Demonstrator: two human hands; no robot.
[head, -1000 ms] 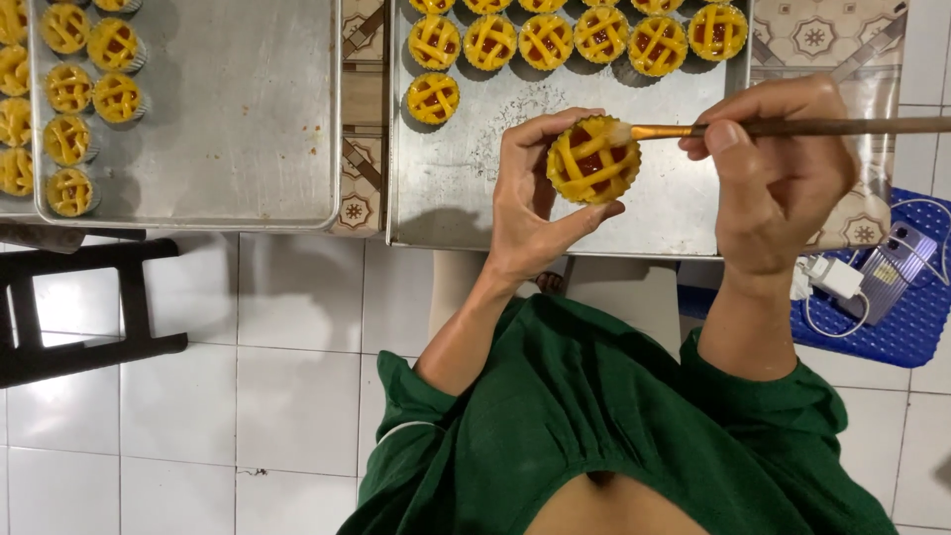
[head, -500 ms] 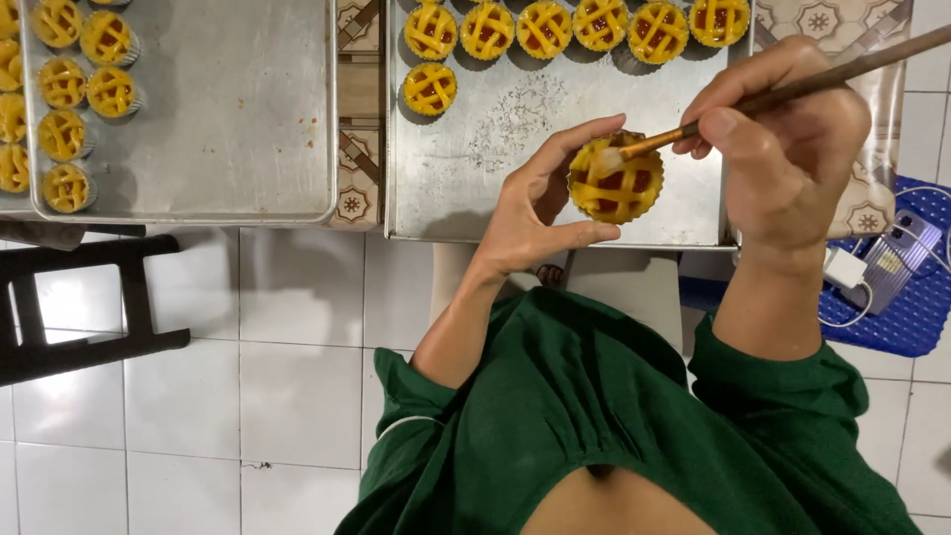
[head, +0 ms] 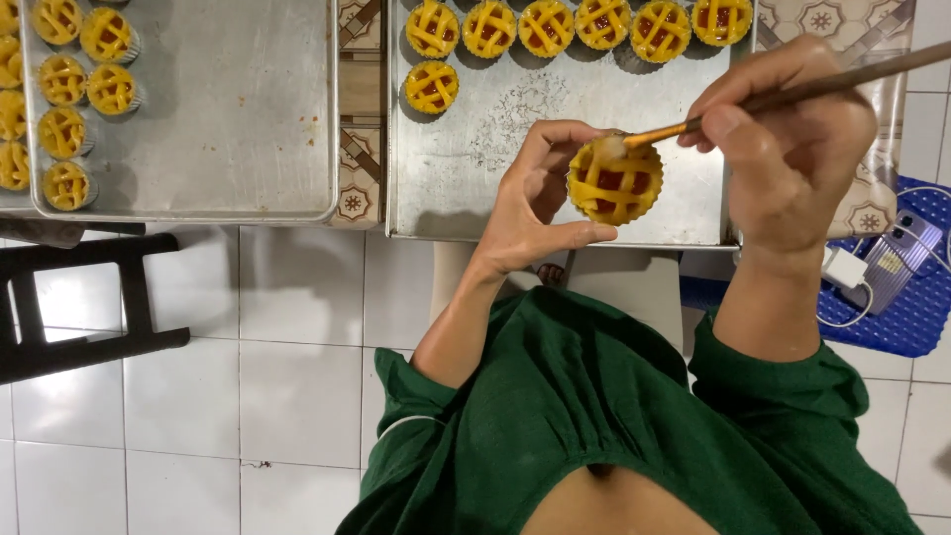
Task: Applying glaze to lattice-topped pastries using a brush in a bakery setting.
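Note:
My left hand (head: 540,203) holds a small round lattice-topped tart (head: 614,182) with red jam, fingers curled round its rim, above the near edge of a metal baking tray (head: 495,149). My right hand (head: 792,149) grips a thin wooden brush (head: 792,91); its pale bristle tip rests on the tart's upper left edge. Several more lattice tarts (head: 547,27) line the far side of the same tray, with one (head: 431,86) set apart in a second row.
A second metal tray (head: 228,109) on the left carries several yellow tarts (head: 61,129) along its left side. A black stool (head: 69,297) stands on the white tiled floor. A blue basket (head: 916,307) at right holds a phone and a white charger.
The tart and both hands have shifted slightly lower in view. The brush tip has moved from the tart's right side to its upper left edge.

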